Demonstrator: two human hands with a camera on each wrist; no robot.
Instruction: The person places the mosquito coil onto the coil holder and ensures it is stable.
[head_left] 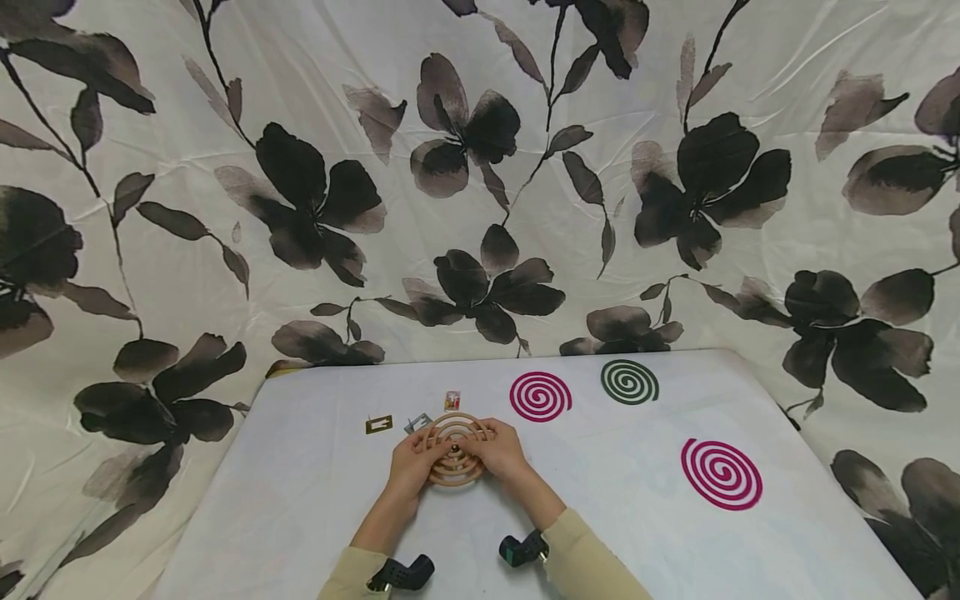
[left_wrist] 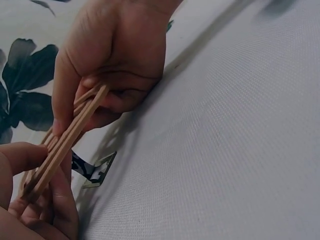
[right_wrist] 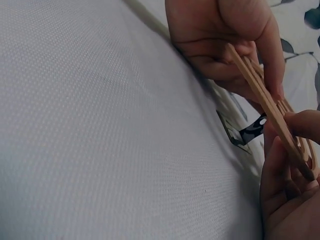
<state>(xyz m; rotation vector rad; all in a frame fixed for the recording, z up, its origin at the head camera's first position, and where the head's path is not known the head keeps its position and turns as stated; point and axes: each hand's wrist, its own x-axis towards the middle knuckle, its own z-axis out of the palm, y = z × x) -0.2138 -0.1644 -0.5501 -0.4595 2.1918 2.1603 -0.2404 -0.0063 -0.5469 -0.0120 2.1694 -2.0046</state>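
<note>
Both hands hold a tan spiral mosquito coil (head_left: 456, 482), raised above the white table. My left hand (head_left: 410, 468) grips its left side, and my right hand (head_left: 502, 452) grips the right side. Both thumbs reach in toward its centre. Seen edge-on in the left wrist view, the coil (left_wrist: 72, 135) shows layered strips between thumbs and fingers. Some fingers are hidden behind it. Just beyond the hands lies a silvery metal coil stand (head_left: 417, 423). To its left is a gold-coloured stand (head_left: 378, 425). A stand with a raised tab (right_wrist: 234, 131) shows below the coil in the right wrist view.
A small red and yellow piece (head_left: 452, 401) lies behind the hands. Toward the right are a pink coil (head_left: 540, 397), a green coil (head_left: 630, 382) and another pink coil (head_left: 722, 475). A floral cloth (head_left: 465, 208) hangs behind the white table (head_left: 300, 500).
</note>
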